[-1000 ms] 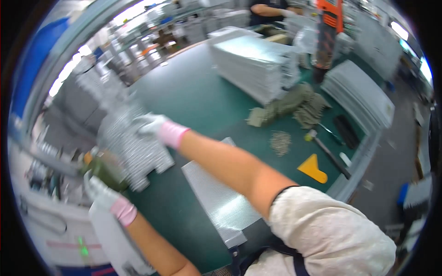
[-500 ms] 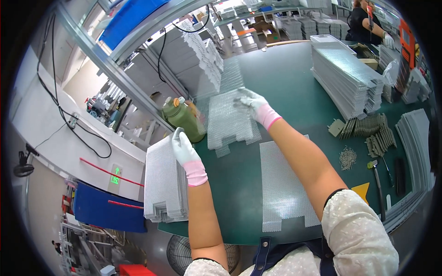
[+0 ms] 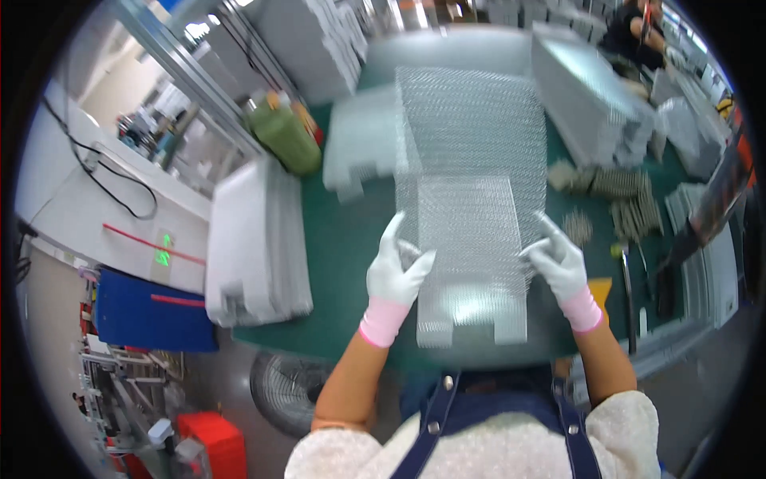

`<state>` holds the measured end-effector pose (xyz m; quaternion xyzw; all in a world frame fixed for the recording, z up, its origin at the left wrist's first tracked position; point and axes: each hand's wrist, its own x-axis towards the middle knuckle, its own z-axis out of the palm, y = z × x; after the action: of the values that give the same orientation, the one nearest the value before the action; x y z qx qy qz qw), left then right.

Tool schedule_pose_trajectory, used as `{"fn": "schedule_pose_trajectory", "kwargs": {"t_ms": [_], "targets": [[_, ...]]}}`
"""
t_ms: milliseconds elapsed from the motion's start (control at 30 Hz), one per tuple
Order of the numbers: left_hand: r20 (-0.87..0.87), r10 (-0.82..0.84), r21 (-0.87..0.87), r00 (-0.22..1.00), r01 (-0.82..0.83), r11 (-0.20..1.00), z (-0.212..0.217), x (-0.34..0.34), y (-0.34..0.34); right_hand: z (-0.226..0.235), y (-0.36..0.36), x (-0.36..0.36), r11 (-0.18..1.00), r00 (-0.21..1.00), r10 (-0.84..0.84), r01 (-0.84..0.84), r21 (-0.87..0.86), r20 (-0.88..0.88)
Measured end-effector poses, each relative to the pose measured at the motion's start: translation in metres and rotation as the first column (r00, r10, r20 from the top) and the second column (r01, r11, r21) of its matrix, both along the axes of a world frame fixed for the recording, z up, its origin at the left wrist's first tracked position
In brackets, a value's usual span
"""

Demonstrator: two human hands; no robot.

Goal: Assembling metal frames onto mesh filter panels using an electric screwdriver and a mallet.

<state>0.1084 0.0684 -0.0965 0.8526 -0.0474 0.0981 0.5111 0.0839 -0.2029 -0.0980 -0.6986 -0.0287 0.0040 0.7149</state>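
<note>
A silvery, see-through mesh sheet is raised in front of me, with a hand at each side of its near end. White gloves with pink cuffs cover both hands. The sheet's left edge is gripped by my left hand, its right edge by my right hand. Below it, a second mesh sheet with a notched near end lies flat on the green table. The raised sheet overlaps the far part of that one. Motion blurs where its near edge ends.
At the left stands a stack of pale sheets, with a green jug behind it. More notched sheets lie beyond. On the right are a tall sheet stack, grey-green pieces, a hammer and an orange-and-black tool. Another person is far right.
Both hands have come together over the table's middle, the right one back from the far pile. A mesh sheet is now held between them. The view has tilted downward.
</note>
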Motion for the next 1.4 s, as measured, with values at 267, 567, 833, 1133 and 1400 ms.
{"fn": "schedule_pose_trajectory", "kwargs": {"t_ms": [267, 567, 833, 1133, 1400], "targets": [[-0.128, 0.031, 0.403, 0.991, 0.023, 0.915, -0.024, -0.047, -0.009, -0.041, 0.017, -0.073, 0.857, 0.953, -0.3, 0.29, -0.426, 0.045], [-0.243, 0.118, 0.529, 0.963, 0.029, 0.848, -0.057, -0.061, -0.012, -0.059, 0.013, -0.061, 0.732, 0.976, -0.214, 0.192, -0.654, 0.048], [-0.144, 0.056, 0.572, 0.988, 0.037, 0.819, -0.058, -0.063, -0.043, -0.048, -0.021, -0.057, 0.757, 0.972, -0.235, 0.175, -0.63, -0.011], [-0.209, 0.084, 0.582, 0.974, 0.055, 0.811, -0.045, -0.065, -0.044, -0.049, -0.016, -0.064, 0.737, 0.972, -0.207, 0.229, -0.636, 0.11], [-0.186, 0.096, 0.589, 0.978, 0.032, 0.807, -0.06, -0.068, -0.046, -0.061, -0.018, -0.064, 0.604, 0.973, -0.178, 0.228, -0.764, 0.149]]}}
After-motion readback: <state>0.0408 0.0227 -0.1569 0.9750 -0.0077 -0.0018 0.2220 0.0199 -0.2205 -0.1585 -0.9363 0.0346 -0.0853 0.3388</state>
